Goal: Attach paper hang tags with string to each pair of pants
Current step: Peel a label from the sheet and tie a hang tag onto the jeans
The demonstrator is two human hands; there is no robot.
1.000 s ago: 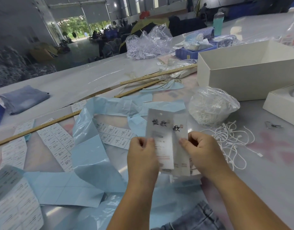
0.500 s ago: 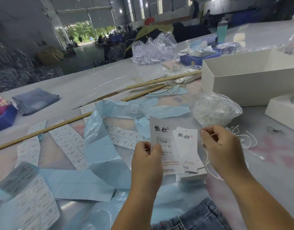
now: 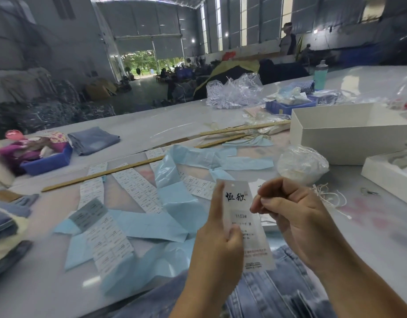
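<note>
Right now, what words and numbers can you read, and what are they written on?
"恒欣": big brush letters near the top of the hang tag gripped by the left hand.
"1103#": box in the middle of that tag.
"M": the line just under it; the rest of that line is too blurred.
Red and black small print lower on the tag: too small to read.
Label sheets on the table: too small to read.
Wooden ruler marks: too small to read.

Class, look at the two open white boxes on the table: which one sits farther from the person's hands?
The large white box, beyond the bag of strings. The smaller white box lies nearer, at the right edge.
</note>
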